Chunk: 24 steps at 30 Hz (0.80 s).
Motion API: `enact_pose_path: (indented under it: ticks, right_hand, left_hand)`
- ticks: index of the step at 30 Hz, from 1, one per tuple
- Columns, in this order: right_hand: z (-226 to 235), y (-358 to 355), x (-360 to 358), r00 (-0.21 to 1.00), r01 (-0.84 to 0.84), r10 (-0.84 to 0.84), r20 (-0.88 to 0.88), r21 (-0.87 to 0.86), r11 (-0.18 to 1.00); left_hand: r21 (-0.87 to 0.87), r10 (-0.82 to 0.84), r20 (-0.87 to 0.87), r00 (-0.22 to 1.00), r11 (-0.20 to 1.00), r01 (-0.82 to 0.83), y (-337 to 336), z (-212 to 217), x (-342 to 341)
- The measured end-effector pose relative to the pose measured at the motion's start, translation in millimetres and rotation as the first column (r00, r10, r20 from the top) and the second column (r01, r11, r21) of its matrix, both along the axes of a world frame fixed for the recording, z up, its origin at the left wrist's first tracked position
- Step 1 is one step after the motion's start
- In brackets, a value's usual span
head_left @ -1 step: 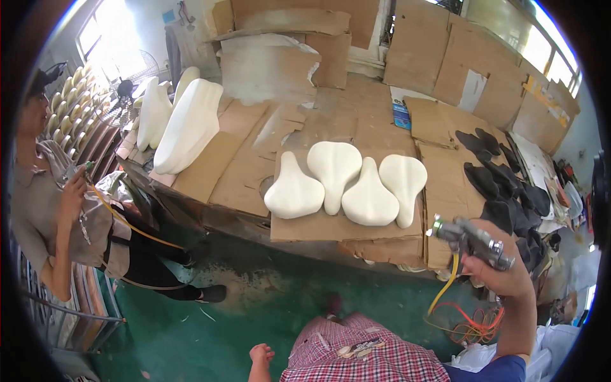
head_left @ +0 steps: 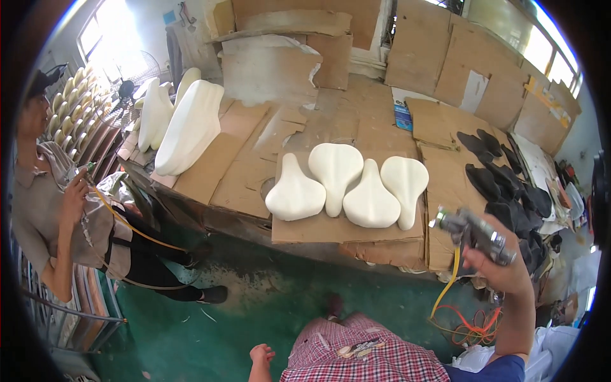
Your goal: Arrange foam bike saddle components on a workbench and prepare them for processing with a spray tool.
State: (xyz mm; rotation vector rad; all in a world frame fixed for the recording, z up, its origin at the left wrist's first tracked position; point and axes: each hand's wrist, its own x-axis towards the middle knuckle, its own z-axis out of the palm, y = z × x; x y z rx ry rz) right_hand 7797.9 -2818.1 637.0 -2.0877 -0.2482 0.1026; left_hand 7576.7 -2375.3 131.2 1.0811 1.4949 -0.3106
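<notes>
My right hand [head_left: 504, 266] is raised at the right and grips a metal spray gun [head_left: 472, 233], whose nozzle points left toward the table. A yellow hose [head_left: 445, 285] hangs from the gun down to orange coils on the floor. Just left of the gun, several white saddle-shaped foam pieces [head_left: 347, 186] lie side by side on a cardboard sheet [head_left: 331, 230] at the table's front edge. My left hand [head_left: 261, 354] hangs low at the bottom edge beside my plaid clothing [head_left: 356, 356], holding nothing.
Black saddle-shaped shells [head_left: 509, 184] are piled at the right of the cardboard-covered table [head_left: 356, 121]. Large white foam pieces [head_left: 188, 127] lean at the left end. Another person [head_left: 57, 210] stands at the left holding a tool with a yellow hose. The floor [head_left: 254, 299] is green.
</notes>
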Motion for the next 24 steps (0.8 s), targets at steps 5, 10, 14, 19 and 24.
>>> enact_pose_path:
  ticks: [5,10,14,19,24]
  right_hand:
    - [2,-2,19,0.998,0.069,-0.068,-0.014,0.113,0.991]
    - [8,4,16,0.995,-0.078,0.07,-0.065,-0.13,0.988]
    - [5,24,18,0.987,0.159,-0.159,-0.003,0.09,0.983]
    - [15,42,-8,0.995,-0.034,0.034,-0.091,0.0,0.999]
    - [17,87,3,0.998,-0.05,0.049,-0.035,-0.01,0.999]
  left_hand:
    - [0.038,-0.01,0.009,1.0,0.999,0.01,-2,21,33]
    - [0.029,-0.054,0.105,0.993,0.998,0.051,-1,27,62]
    - [0.026,-0.14,0.099,0.985,0.99,0.138,0,30,72]
    - [0.059,-0.17,0.144,0.975,0.985,0.163,28,37,62]
    - [0.034,-0.094,0.123,0.988,0.995,0.09,57,18,19]
